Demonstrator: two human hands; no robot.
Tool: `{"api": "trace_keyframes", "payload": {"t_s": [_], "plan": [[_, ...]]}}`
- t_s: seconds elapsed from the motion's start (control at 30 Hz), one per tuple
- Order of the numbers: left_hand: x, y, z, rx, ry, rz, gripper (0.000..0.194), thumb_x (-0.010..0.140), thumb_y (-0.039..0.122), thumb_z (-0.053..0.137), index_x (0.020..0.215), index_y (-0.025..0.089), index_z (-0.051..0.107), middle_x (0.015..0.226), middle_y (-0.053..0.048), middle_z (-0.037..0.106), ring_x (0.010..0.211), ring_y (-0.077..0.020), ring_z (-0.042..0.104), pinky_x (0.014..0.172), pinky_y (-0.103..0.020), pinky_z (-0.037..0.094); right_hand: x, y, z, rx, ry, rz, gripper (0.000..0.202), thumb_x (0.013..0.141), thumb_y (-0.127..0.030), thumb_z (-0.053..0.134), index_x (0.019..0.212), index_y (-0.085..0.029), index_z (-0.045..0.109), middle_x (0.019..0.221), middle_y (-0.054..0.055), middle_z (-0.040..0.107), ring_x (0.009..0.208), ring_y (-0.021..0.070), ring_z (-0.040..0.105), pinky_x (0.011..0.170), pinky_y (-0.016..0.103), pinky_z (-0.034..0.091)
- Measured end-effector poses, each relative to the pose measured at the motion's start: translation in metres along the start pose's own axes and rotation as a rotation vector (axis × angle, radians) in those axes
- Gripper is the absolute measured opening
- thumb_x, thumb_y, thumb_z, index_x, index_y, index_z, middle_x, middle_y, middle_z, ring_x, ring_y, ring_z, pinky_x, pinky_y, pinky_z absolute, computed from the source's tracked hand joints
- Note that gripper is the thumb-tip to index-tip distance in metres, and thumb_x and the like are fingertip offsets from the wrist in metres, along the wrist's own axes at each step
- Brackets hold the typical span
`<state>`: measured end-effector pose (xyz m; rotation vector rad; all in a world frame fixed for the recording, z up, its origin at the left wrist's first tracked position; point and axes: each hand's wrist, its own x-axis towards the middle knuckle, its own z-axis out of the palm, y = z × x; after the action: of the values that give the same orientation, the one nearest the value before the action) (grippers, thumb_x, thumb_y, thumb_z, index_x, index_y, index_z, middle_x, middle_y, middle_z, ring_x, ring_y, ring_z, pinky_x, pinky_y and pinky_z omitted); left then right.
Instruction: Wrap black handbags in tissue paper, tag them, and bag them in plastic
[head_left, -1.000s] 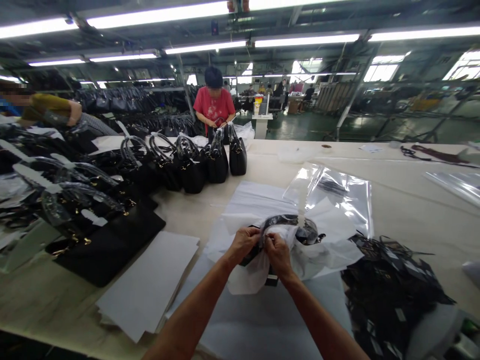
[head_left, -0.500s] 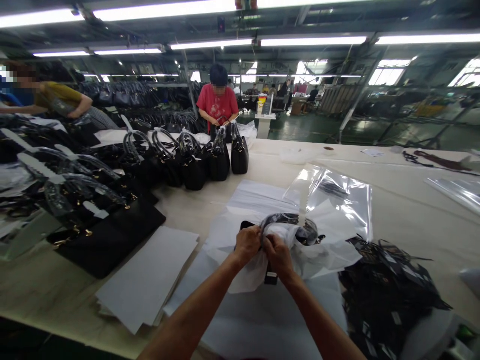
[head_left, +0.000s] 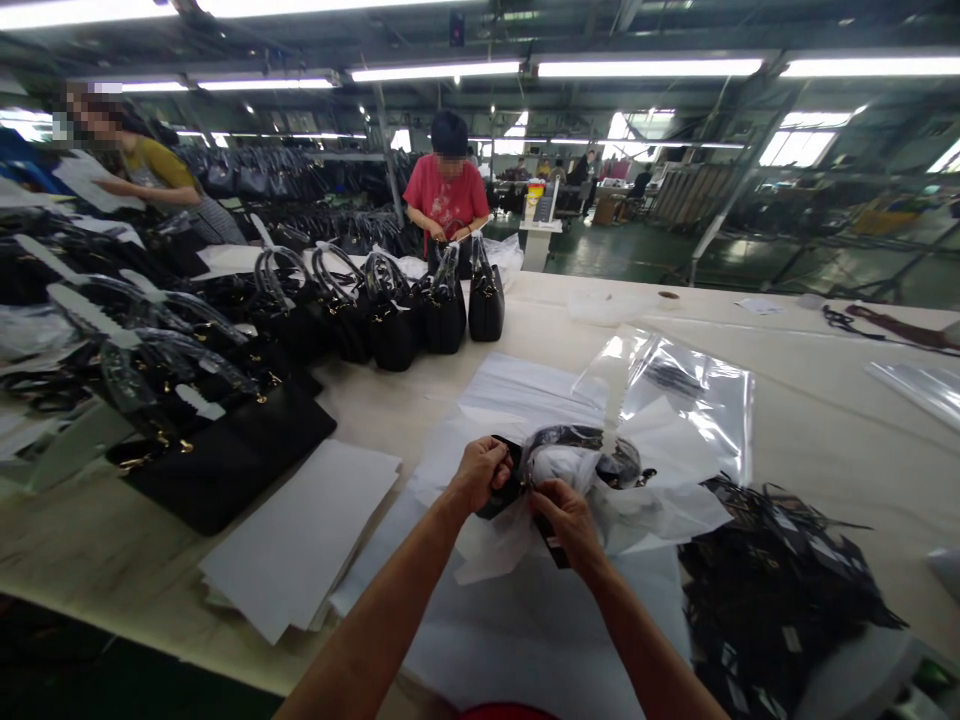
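Observation:
A black handbag (head_left: 504, 498) sits in front of me, partly covered by white tissue paper (head_left: 487, 545). Its looped handle (head_left: 571, 436) is wrapped in clear plastic, and a white notched strip (head_left: 616, 400) rises from it. My left hand (head_left: 484, 474) is closed at the bag's left side, its fingertips pinched; what they hold is too small to tell. Just right of it, my right hand (head_left: 564, 508) is closed at the near base of the handle, and the thing in its fingers is hidden. Under this hand hangs a black tag (head_left: 553, 548).
Black handbags (head_left: 232, 455) stand on the left and along the back. Nearby lie white sheets (head_left: 300, 530), clear plastic bags (head_left: 701, 390) and a heap of black tags and straps (head_left: 780, 600). Across the table (head_left: 825, 400) a person in red (head_left: 447, 190) works; another (head_left: 161, 170) is at left.
My left hand has moved slightly left, away from my right hand and the handle, showing more of the black bag. The tag under my right hand has tilted. The person at left now lifts white sheets.

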<state>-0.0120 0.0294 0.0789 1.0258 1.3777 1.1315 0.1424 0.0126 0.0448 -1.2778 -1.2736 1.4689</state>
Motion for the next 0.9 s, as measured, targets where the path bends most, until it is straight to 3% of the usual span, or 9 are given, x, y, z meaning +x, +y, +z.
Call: {"api": "trace_keyframes", "payload": {"t_s": [0.17,0.3,0.53,0.63,0.8,0.9], "plan": [[-0.016,-0.004,-0.002,0.143,0.036,0.065,0.016,0.077,0.031,0.05,0.068,0.02,0.044,0.051,0.007,0.044,0.035,-0.0061,0.035,0.038,-0.02,0.025,-0.002,0.0,-0.003,-0.003,0.042,0.037,0.029,0.059,-0.047,0.069,0.066,-0.02,0.059,0.056,-0.003,0.057,0.053,0.0128,0.048,0.051,0.025,0.038],[-0.033,-0.008,-0.005,0.359,0.063,0.157,0.012,0.07,0.018,0.061,0.063,0.019,0.052,0.055,0.005,0.05,0.052,-0.0097,0.046,0.052,-0.021,0.032,0.002,0.0,-0.003,-0.084,0.068,0.03,0.026,0.057,-0.045,0.068,0.058,-0.02,0.059,0.053,-0.004,0.054,0.052,0.0122,0.045,0.051,0.025,0.036],[-0.053,-0.028,-0.014,0.588,0.139,0.192,0.01,0.081,0.018,0.05,0.071,0.02,0.052,0.064,0.002,0.05,0.06,-0.0141,0.046,0.06,-0.027,0.03,-0.001,0.004,-0.004,0.02,-0.014,0.033,0.032,0.056,-0.045,0.075,0.067,-0.02,0.058,0.059,-0.004,0.056,0.057,0.0122,0.05,0.055,0.025,0.039],[-0.065,-0.04,-0.014,0.627,0.079,0.198,0.009,0.078,0.016,0.052,0.07,0.02,0.051,0.066,0.001,0.051,0.062,-0.0151,0.048,0.061,-0.027,0.03,-0.005,0.009,-0.008,0.123,-0.102,0.059,0.039,0.053,-0.043,0.078,0.078,-0.02,0.059,0.067,-0.003,0.063,0.063,0.0144,0.056,0.06,0.027,0.044],[-0.08,-0.053,-0.004,0.611,-0.017,0.211,0.008,0.075,0.02,0.054,0.068,0.021,0.05,0.069,0.0,0.053,0.064,-0.015,0.05,0.061,-0.025,0.034,-0.011,0.017,-0.017,0.176,-0.106,0.088,0.046,0.049,-0.036,0.082,0.085,-0.02,0.058,0.066,-0.004,0.065,0.062,0.0145,0.059,0.06,0.027,0.045],[-0.082,-0.055,0.003,0.576,-0.038,0.215,0.012,0.075,0.023,0.057,0.067,0.02,0.047,0.066,0.001,0.051,0.061,-0.0135,0.048,0.058,-0.024,0.034,-0.018,0.017,-0.026,0.207,-0.227,0.163,0.041,0.05,-0.031,0.082,0.083,-0.018,0.061,0.07,-0.002,0.068,0.064,0.015,0.06,0.063,0.028,0.046]]}}
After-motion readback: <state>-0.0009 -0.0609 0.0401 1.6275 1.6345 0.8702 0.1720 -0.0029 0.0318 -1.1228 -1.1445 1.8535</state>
